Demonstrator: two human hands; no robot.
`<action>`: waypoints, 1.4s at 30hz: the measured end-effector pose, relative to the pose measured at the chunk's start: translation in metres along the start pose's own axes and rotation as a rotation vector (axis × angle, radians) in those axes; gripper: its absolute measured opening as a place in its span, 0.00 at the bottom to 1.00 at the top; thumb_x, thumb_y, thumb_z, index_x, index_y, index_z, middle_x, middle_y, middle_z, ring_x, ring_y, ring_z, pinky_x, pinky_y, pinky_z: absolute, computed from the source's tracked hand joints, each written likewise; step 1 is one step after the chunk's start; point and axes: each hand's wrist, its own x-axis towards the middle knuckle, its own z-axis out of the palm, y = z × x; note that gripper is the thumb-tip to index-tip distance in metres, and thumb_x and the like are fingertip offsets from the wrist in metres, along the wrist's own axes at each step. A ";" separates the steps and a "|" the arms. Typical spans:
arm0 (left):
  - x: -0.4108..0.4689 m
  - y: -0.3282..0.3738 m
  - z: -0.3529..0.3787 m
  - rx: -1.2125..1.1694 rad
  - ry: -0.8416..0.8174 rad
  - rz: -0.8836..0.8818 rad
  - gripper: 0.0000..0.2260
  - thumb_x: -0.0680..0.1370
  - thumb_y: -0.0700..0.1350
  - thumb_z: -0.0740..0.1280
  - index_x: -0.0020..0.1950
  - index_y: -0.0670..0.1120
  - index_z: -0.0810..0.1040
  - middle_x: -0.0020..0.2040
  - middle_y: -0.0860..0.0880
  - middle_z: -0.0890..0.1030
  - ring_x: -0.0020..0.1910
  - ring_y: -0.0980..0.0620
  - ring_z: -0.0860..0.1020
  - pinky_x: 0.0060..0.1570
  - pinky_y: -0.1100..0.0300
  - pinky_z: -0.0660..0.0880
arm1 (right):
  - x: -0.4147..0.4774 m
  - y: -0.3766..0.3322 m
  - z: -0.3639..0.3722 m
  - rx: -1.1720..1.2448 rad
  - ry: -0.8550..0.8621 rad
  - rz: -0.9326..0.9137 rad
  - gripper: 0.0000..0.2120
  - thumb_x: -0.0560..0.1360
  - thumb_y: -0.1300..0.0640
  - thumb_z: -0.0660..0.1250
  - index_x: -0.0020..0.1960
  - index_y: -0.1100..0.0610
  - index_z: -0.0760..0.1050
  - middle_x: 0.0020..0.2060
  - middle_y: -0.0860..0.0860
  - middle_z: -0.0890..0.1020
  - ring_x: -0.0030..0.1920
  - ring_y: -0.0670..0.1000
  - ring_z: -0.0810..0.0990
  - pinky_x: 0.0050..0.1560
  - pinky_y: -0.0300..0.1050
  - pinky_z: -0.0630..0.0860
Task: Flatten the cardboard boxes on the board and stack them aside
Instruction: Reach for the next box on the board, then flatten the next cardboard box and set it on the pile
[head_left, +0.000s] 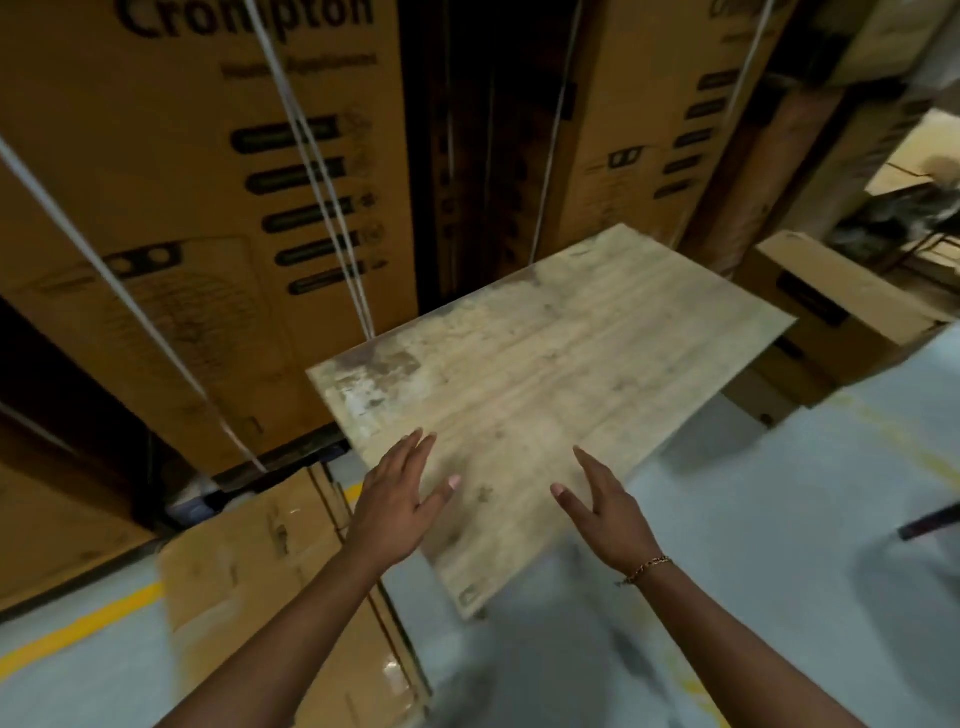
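Observation:
A worn pale wooden board (545, 374) lies bare in the middle of the view, with no box on it. My left hand (397, 501) hovers over the board's near left edge, fingers straight and spread, holding nothing. My right hand (602, 506) is above the board's near right part, fingers also straight, with a bracelet on its wrist. Flattened cardboard sheets (270, 587) lie stacked on the floor to the left of the board, under my left forearm.
Tall printed cartons (197, 218) bound with white straps stand behind the board. Smaller cardboard boxes (831, 312) sit at the right. The grey floor (779, 519) has yellow lines. A blurred figure (924, 208) is at the far right.

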 end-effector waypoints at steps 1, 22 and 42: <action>0.015 0.026 0.013 -0.010 -0.005 0.008 0.35 0.77 0.72 0.49 0.80 0.57 0.54 0.81 0.56 0.52 0.79 0.53 0.52 0.76 0.46 0.55 | 0.004 0.019 -0.022 0.012 0.016 0.020 0.36 0.77 0.32 0.58 0.79 0.46 0.56 0.77 0.45 0.63 0.75 0.48 0.65 0.72 0.49 0.66; 0.353 0.384 0.245 -0.059 -0.199 0.282 0.33 0.78 0.70 0.52 0.79 0.56 0.59 0.80 0.55 0.57 0.78 0.54 0.56 0.75 0.51 0.56 | 0.174 0.310 -0.331 0.084 0.207 0.343 0.35 0.77 0.32 0.56 0.79 0.45 0.56 0.78 0.47 0.62 0.76 0.50 0.62 0.73 0.49 0.62; 0.651 0.691 0.464 -0.121 -0.392 0.201 0.32 0.78 0.67 0.57 0.79 0.55 0.59 0.80 0.51 0.59 0.78 0.50 0.58 0.74 0.46 0.60 | 0.374 0.603 -0.623 0.212 0.137 0.500 0.29 0.79 0.38 0.59 0.76 0.48 0.63 0.74 0.49 0.69 0.70 0.51 0.71 0.68 0.49 0.69</action>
